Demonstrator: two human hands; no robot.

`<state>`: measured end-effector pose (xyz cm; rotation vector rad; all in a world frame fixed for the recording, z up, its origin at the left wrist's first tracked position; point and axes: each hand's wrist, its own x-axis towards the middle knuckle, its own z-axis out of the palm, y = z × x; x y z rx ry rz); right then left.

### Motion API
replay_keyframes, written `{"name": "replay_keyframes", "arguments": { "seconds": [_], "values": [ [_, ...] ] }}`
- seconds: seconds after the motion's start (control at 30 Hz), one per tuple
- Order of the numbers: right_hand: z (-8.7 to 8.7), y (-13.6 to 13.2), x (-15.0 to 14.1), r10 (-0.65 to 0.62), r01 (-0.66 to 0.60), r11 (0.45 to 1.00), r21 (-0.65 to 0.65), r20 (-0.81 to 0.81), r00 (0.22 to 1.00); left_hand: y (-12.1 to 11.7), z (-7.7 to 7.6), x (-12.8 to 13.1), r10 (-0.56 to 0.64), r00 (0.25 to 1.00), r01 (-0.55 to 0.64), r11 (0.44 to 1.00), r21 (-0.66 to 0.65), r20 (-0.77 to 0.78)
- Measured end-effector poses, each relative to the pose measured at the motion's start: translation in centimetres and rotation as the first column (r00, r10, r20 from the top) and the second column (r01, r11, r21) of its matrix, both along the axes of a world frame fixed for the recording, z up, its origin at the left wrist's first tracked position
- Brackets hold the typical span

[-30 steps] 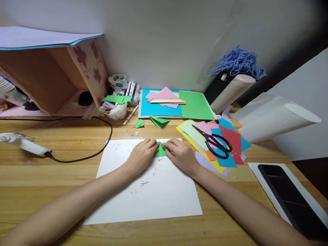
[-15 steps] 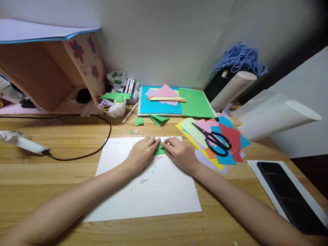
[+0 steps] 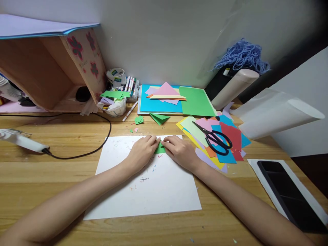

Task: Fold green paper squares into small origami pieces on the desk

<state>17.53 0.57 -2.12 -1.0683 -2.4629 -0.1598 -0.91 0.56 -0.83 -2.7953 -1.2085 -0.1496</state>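
Note:
A small folded piece of green paper (image 3: 160, 149) lies near the far edge of a white sheet (image 3: 153, 194) marked with coloured pen strokes. My left hand (image 3: 145, 150) grips its left side, fingers closed together. On its right side my right hand (image 3: 180, 152) pinches the paper, thumb and fingers pressed to a fold. My fingers cover both side edges of the piece. Just beyond the sheet lie a folded green triangle (image 3: 160, 118) and a small green paper shape (image 3: 139, 120).
Black-handled scissors (image 3: 217, 141) rest on coloured scraps (image 3: 232, 135) to the right. A phone (image 3: 287, 191) lies at the right edge. A corded glue gun (image 3: 24, 141) is on the left, near a cardboard box (image 3: 87, 65). Coloured paper (image 3: 197, 100) is stacked at the back.
The green paper's upright fold has been pressed lower between my fingers. Both hands keep their hold in nearly the same place. The camera view has shifted slightly.

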Motion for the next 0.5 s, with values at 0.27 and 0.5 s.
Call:
{"name": "replay_keyframes", "arguments": {
  "seconds": [0.27,0.5],
  "values": [
    [0.31,0.55,0.29,0.093,-0.093,0.996,-0.014,0.015,0.996,0.06,-0.01,0.00,0.001,0.998,-0.002,1.000,-0.014,-0.056],
    [0.60,0.78,0.46,0.135,-0.134,0.991,-0.019,0.044,0.990,-0.13,-0.16,0.06,-0.006,1.000,0.006,1.000,-0.001,-0.026]
  ]
}}
